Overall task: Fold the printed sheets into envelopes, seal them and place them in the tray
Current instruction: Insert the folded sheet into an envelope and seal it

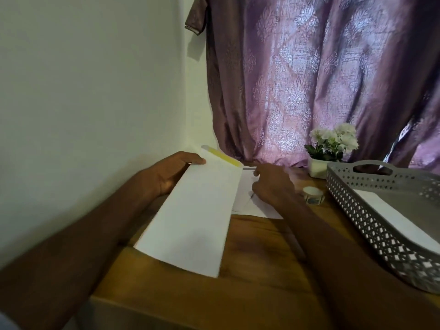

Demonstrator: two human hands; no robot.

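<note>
I am sitting in a room of a home, at a small wooden tabletop (257, 253) pushed into a corner of plain white wall (90, 86). A purple patterned curtain (321, 75) hangs just behind it, with daylight showing through the cloth. A little white pot of white flowers (333, 144) stands by the curtain, and a grey perforated plastic tray (371, 217) sits beside me.

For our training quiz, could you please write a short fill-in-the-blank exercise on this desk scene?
1. The left hand holds a white ____ with a yellow strip.
2. The grey perforated tray stands on the person's ____ side.
3. The sticker roll lies between the right hand and the ____.

Missing words: envelope; right; tray
</note>
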